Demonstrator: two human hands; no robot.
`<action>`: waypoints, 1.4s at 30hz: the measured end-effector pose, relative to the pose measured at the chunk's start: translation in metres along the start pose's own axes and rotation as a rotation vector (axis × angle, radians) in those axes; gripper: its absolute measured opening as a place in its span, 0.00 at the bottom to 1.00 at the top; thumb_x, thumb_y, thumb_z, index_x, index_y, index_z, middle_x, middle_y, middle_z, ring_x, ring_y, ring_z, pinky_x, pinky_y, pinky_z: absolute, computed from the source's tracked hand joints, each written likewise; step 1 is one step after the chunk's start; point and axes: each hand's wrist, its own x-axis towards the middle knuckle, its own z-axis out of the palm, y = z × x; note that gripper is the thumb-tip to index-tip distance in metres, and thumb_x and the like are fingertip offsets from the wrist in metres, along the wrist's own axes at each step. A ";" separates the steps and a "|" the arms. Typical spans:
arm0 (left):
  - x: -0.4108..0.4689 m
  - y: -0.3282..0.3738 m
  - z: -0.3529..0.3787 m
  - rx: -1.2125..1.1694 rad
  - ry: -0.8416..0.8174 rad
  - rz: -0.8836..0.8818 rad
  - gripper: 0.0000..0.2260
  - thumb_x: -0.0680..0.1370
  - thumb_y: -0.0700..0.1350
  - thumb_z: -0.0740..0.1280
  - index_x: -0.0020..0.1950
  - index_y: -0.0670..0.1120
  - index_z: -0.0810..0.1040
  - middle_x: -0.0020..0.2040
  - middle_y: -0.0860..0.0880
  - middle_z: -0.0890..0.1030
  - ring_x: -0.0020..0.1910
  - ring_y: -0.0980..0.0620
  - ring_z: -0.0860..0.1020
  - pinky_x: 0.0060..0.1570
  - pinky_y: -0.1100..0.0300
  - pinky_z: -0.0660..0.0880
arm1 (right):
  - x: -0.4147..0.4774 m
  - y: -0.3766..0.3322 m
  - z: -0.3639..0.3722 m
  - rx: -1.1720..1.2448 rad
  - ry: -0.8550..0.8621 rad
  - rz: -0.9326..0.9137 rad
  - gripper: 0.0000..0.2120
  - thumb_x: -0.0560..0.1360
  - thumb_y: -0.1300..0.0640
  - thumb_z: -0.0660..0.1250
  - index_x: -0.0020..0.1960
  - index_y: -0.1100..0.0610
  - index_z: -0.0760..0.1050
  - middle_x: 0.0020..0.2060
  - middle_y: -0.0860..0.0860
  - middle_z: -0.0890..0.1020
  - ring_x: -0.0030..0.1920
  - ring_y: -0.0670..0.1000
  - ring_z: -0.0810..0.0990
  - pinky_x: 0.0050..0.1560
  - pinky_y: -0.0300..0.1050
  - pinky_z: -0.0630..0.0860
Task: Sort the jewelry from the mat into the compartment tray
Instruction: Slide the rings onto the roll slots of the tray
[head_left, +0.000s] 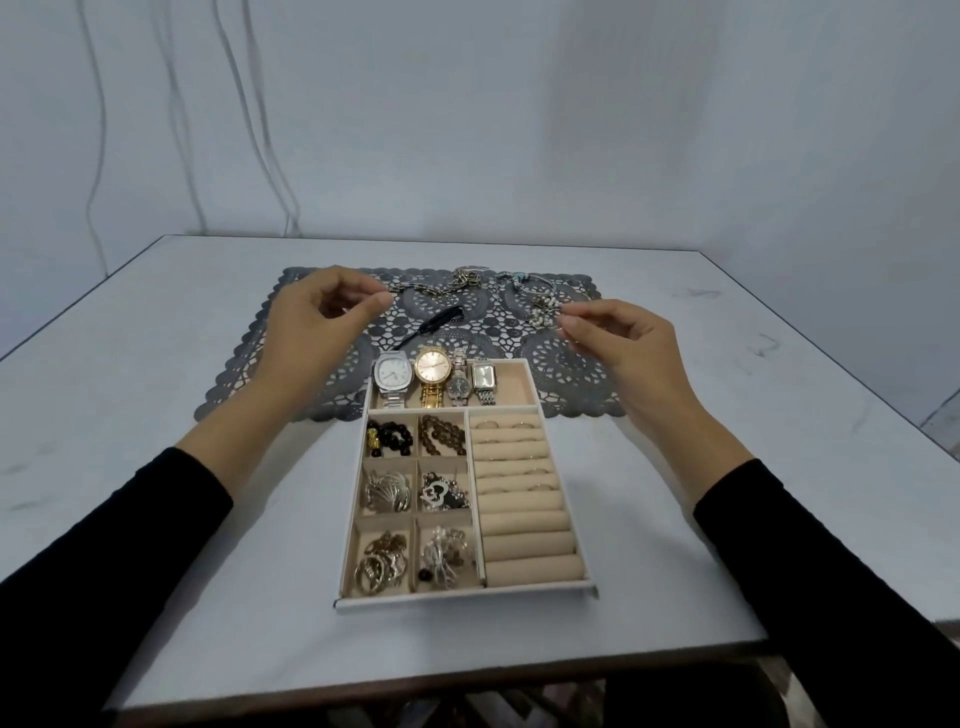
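Tray (467, 596): sits on the worktop (156, 364) close to the person, so both hands reach it easily.
Mat (566, 374): at 12 o'clock from the tray; the tray's far end lies on it.
Jewelry on mat: a chain (460, 280), a bead bracelet (543, 312) and a black cord (434, 322).
Left hand (322, 312): at 10 o'clock, fingers curled, tips near the chain. I cannot tell if they pinch anything.
Right hand (618, 332): at 2 o'clock, fingers curled, tips just beside the bead bracelet. I cannot tell if they pinch it.
Why: I think each hand is going for a piece.
Watches (434, 376): side by side in the far box, like with like.
Writing: too small to read.
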 end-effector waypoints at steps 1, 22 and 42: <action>-0.005 0.004 0.001 -0.018 -0.003 0.007 0.03 0.73 0.46 0.74 0.46 0.51 0.82 0.45 0.46 0.83 0.43 0.50 0.80 0.48 0.55 0.78 | -0.005 -0.002 -0.001 -0.001 -0.008 -0.004 0.09 0.69 0.62 0.75 0.49 0.60 0.83 0.42 0.56 0.85 0.43 0.50 0.82 0.47 0.41 0.80; -0.076 0.035 0.018 -0.106 -0.198 0.072 0.04 0.73 0.45 0.74 0.46 0.48 0.82 0.41 0.53 0.83 0.42 0.51 0.80 0.46 0.53 0.79 | -0.080 -0.019 -0.009 -0.244 -0.502 -0.062 0.06 0.70 0.68 0.73 0.46 0.62 0.83 0.40 0.57 0.85 0.44 0.53 0.84 0.48 0.38 0.78; -0.078 0.035 0.022 -0.087 -0.219 0.074 0.05 0.74 0.42 0.74 0.48 0.44 0.82 0.41 0.53 0.82 0.40 0.59 0.79 0.42 0.67 0.75 | -0.077 -0.048 -0.004 -0.747 -0.826 -0.228 0.07 0.70 0.64 0.74 0.45 0.54 0.85 0.38 0.44 0.84 0.41 0.47 0.81 0.44 0.46 0.78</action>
